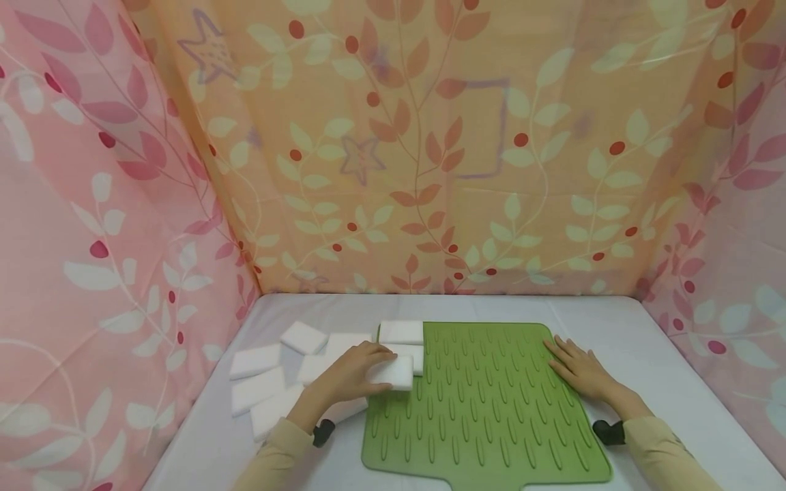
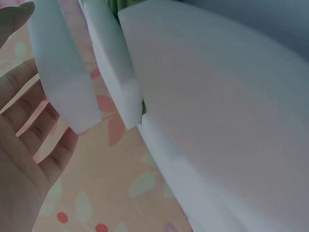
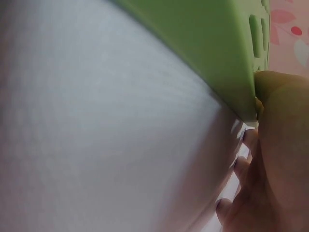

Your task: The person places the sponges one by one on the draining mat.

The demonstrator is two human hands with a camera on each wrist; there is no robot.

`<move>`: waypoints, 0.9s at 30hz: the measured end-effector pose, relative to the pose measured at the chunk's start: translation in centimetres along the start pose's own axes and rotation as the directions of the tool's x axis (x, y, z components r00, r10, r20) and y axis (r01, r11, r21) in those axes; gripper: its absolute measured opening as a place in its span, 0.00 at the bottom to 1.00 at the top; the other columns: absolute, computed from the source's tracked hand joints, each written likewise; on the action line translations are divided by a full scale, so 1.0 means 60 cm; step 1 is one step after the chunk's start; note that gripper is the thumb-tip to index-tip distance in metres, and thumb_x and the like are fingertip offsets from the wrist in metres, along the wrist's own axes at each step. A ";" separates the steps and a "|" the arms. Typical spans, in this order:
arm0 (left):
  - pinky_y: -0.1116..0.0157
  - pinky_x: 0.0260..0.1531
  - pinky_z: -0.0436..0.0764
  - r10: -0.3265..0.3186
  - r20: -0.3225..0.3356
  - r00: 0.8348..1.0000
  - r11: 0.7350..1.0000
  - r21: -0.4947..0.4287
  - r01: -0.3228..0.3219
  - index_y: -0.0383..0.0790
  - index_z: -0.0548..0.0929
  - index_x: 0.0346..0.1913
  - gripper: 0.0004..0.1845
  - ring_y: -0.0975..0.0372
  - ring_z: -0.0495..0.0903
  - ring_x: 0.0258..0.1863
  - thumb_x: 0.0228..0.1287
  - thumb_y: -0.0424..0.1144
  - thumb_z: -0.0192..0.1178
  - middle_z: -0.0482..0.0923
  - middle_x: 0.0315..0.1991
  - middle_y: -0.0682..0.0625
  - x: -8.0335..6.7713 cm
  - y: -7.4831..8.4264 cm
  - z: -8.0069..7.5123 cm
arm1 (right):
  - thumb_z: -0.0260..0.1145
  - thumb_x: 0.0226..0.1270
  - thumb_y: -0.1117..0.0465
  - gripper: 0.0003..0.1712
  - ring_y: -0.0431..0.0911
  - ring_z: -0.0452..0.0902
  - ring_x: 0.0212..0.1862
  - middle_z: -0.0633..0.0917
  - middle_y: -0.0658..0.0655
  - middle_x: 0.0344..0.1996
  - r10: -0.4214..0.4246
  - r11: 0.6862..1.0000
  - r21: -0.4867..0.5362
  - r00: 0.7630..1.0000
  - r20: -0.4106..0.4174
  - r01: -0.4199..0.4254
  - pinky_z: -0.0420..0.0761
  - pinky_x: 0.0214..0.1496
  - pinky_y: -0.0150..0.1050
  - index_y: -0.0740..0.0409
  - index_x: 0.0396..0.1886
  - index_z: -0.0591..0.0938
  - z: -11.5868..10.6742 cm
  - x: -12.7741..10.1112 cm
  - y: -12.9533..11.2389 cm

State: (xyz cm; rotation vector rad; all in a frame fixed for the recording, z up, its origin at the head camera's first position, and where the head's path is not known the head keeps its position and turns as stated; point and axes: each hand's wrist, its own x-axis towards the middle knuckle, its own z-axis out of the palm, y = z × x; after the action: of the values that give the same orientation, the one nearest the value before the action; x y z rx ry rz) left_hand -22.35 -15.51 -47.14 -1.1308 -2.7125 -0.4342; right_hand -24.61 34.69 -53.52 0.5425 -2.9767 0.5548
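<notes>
My left hand (image 1: pixel 346 375) grips a white sponge-like block (image 1: pixel 398 373) between thumb and fingers, over the left part of a green ridged board (image 1: pixel 491 402). The left wrist view shows this block (image 2: pixel 63 72) along the fingers, with the thumb on its other side. Two more white blocks lie along the board's upper left edge, one at the corner (image 1: pixel 401 332) and one just below it (image 1: pixel 411 358), partly covered by the held one. At the board's right edge my right hand (image 1: pixel 580 368) rests with fingers spread; the right wrist view has its thumb against the green rim (image 3: pixel 241 82).
Several loose white blocks lie left of the board on the white table, among them a far one (image 1: pixel 303 338) and a left one (image 1: pixel 254 361). The board's handle (image 1: pixel 485 485) points toward me. Patterned curtains (image 1: pixel 417 170) enclose the table at the back and sides.
</notes>
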 end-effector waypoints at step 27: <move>0.63 0.54 0.72 0.063 0.032 0.997 0.998 -0.014 -0.063 0.51 0.75 0.59 0.30 0.64 0.72 0.52 0.54 0.58 0.62 0.73 0.53 0.57 -0.009 0.026 0.041 | 0.50 0.72 0.50 0.31 0.72 0.49 0.66 0.59 0.72 0.67 0.002 1.000 0.016 1.000 0.019 -0.003 0.44 0.58 0.73 0.60 0.68 0.62 -0.001 -0.001 0.000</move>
State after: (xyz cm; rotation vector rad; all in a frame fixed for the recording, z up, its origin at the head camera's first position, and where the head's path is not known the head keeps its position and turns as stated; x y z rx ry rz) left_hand -20.98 -14.00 -49.27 -1.2333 -2.6963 -0.4280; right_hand -24.58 34.73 -53.45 0.5485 -2.9934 0.5776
